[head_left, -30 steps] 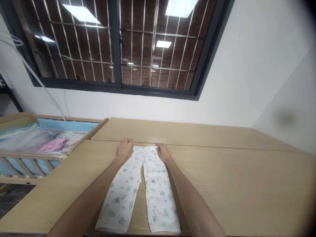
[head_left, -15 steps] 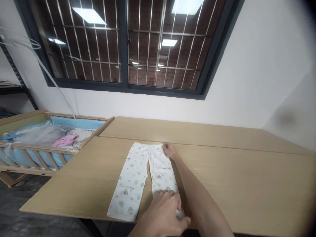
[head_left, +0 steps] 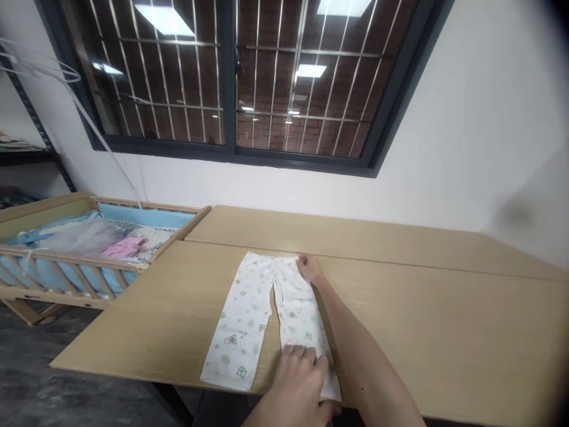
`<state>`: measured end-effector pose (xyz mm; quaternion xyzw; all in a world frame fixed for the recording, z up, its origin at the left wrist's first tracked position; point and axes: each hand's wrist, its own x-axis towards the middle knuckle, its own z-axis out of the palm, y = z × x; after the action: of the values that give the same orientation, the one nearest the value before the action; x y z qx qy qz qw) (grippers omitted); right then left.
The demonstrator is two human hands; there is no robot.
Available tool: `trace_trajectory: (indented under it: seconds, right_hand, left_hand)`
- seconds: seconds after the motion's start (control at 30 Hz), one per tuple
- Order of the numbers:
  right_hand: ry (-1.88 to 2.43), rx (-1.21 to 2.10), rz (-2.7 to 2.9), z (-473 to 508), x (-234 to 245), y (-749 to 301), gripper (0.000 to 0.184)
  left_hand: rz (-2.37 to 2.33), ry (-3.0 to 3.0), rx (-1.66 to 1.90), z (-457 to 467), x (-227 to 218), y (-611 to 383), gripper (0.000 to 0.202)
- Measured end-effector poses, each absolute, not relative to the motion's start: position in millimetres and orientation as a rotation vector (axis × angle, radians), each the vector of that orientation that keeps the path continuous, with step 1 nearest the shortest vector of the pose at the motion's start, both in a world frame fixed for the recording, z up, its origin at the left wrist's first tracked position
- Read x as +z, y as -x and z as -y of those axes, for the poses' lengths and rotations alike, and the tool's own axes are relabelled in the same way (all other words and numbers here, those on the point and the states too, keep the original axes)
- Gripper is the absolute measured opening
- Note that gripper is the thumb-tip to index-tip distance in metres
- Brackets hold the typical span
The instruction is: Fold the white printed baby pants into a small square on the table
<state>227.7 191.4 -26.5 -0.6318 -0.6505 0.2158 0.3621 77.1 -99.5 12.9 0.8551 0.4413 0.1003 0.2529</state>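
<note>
A pair of small white baby trousers (head_left: 237, 314) printed with green and pink motifs lies spread on the wooden table (head_left: 400, 332). Its waistband is at the far side, with both legs pointing at me. My right hand (head_left: 310, 268) reaches to the far right corner of the waistband, its fingers closed on the cloth there. Lower down, my left hand (head_left: 297, 376) rests palm down on the right trouser leg, fingers bent over the fabric and thumb apart near the hem. It covers part of that leg.
A wooden crib (head_left: 173, 240) with blue lining stands left of the table, holding pink cloth (head_left: 123, 247) and white netting (head_left: 84, 236). A white curved pole (head_left: 104, 142) rises from it. Behind the table are a wall and a barred window (head_left: 229, 83).
My left hand has settled on the right trouser leg, its thumb drawn closer, and the hem now shows more. My right hand stays at the waistband. The whole view has shifted slightly.
</note>
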Motion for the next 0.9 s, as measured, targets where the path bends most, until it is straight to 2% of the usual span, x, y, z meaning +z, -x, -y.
trace_trajectory:
  seconds: [0.3, 0.4, 0.5, 0.63, 0.73, 0.9]
  right_hand:
    - [1.642, 0.607, 1.622, -184.2, -19.1, -225.5, 0.011]
    - [1.666, 0.655, 1.59, -181.4, -7.1, -221.8, 0.008]
    - [1.697, 0.715, 1.552, -182.9, 9.1, -217.2, 0.015]
    - [1.702, 0.803, 1.541, -191.1, 30.7, -206.2, 0.019]
    - [1.665, 0.868, 1.578, -197.4, 44.5, -190.8, 0.025]
    - [1.618, 0.853, 1.647, -203.4, 56.2, -143.0, 0.035]
  left_hand:
    - [-1.182, -2.321, 0.254, 91.5, 24.9, -81.0, 0.038]
    - [-1.218, -2.38, 0.173, 91.1, 29.6, -91.1, 0.041]
    - [-1.248, -2.426, 0.129, 93.2, 33.5, -99.5, 0.04]
    - [-1.297, -2.334, 0.367, 96.5, 33.9, -85.7, 0.025]
    - [-1.321, -1.955, 0.668, 101.5, 27.4, -57.3, 0.014]
    - [-1.039, -1.246, 1.085, 119.4, 12.1, -5.6, 0.04]
